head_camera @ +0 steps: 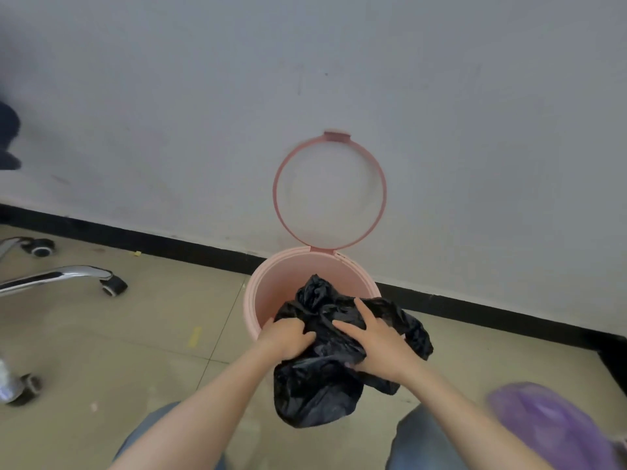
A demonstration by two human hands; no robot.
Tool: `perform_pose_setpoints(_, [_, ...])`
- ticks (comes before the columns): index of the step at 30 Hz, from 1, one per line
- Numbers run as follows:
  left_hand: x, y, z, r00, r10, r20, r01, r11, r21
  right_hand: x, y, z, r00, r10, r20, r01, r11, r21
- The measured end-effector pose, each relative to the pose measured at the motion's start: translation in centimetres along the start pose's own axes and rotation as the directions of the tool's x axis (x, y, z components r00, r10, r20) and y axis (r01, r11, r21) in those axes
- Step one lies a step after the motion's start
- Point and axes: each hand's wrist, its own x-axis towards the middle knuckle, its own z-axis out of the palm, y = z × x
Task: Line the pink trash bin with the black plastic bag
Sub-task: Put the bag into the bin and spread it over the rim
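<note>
both hands on the crumpled black bag at the bin's near rim

the pink trash bin (268, 286) stands on the tiled floor (135, 340) against the grey wall (339, 62), its mouth open and facing up; its pink ring lid (329, 191) is tipped upright at the bin's 12 o'clock edge, leaning back toward the wall, with the wall showing through its open centre; the black plastic bag (315, 381) is bunched and wrinkled, draped over the bin's rim from about 5 to 7 o'clock; one crumpled peak of it rises over the bin's mouth, and its larger part hangs down outside the bin toward the person's knees; the left hand (288, 337) sits at the bag's 9 o'clock side, fingers curled and gripping a fold of the plastic, right at the bin's near rim; the right hand (376, 344) lies on top of the bag at its 3 o'clock side, fingers spread wide and pressed flat on the plastic, while the thumb side tucks under a fold; whether it truly pinches the bag there cannot be told; both forearms are bare; a chrome chair base (57, 278) with black castors stands well apart at the bin's 9 o'clock; something purple and blurred (549, 425) lies at the frame's 4 o'clock corner; a black skirting strip (169, 244) runs along the foot of the wall
</note>
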Motion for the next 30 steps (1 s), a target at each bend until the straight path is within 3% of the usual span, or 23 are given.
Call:
perform_pose_setpoints(3, [-1.3, -0.3, -0.7, 0.988, -0.064, -0.144, 0.039, 0.985, -0.168, 4.0, 1.2, 0.7, 0.997, -0.005, -0.075, 0.013, 0.994, 0.112])
perform_pose_setpoints(7, [-3.4, 0.5, -0.6, 0.938, -0.094, -0.335, 0.018, 0.974, -0.224, 8.5, 1.0, 0.9, 0.971, 0.065, -0.231, -0.031, 0.989, 0.145])
perform_pose_setpoints(9, [-4.0, 1.4, 0.0, 0.938, -0.076, -0.339, 0.010, 0.981, -0.193, 10.1, 0.7, 1.1, 0.985, 0.057, -0.166, -0.032, 0.988, 0.151])
perform_pose_setpoints(13, [-3.8, 2.2, 2.1, 0.967, -0.073, -0.245, 0.091, 0.994, 0.060, 11.0, 0.8, 0.5, 0.980, -0.147, 0.130, 0.112, 0.963, 0.247])
perform_pose_setpoints(16, [-3.3, 1.8, 3.5, 0.980, -0.100, -0.172, 0.136, 0.967, 0.213, 9.8, 2.6, -1.5, 0.984, -0.174, -0.047, 0.180, 0.948, 0.262])
perform_pose_setpoints(18, [-3.1, 1.2, 3.8, 0.979, -0.098, -0.180, 0.140, 0.961, 0.239, 8.2, 4.2, -2.6, 0.966, -0.200, -0.167, 0.214, 0.974, 0.072])
perform_pose_setpoints(20, [-2.6, 0.6, 3.5, 0.969, -0.080, -0.233, 0.131, 0.968, 0.212, 6.9, 6.2, -2.9, 0.974, -0.197, -0.110, 0.194, 0.980, -0.038])
perform_pose_setpoints(22, [-2.0, 0.2, 2.8, 0.962, -0.058, -0.267, 0.101, 0.983, 0.154, 5.9, 8.1, -2.4, 0.987, -0.161, 0.025, 0.161, 0.987, -0.017])
perform_pose_setpoints(24, [-1.5, -0.1, 1.7, 0.960, -0.032, -0.277, 0.068, 0.990, 0.124, 5.5, 9.1, -1.4, 0.990, -0.132, 0.056, 0.130, 0.991, 0.037])
perform_pose_setpoints(27, [-0.6, -0.8, -1.0, 0.890, 0.010, -0.455, 0.056, 0.990, 0.132, 5.8, 8.9, -0.5, 0.982, -0.157, -0.104, 0.151, 0.987, -0.059])
perform_pose_setpoints(30, [-0.1, -2.0, -3.9, 0.727, -0.121, -0.676, 0.265, 0.958, 0.113, 7.0, 7.2, -0.8, 0.965, -0.128, -0.228, 0.135, 0.991, 0.016])
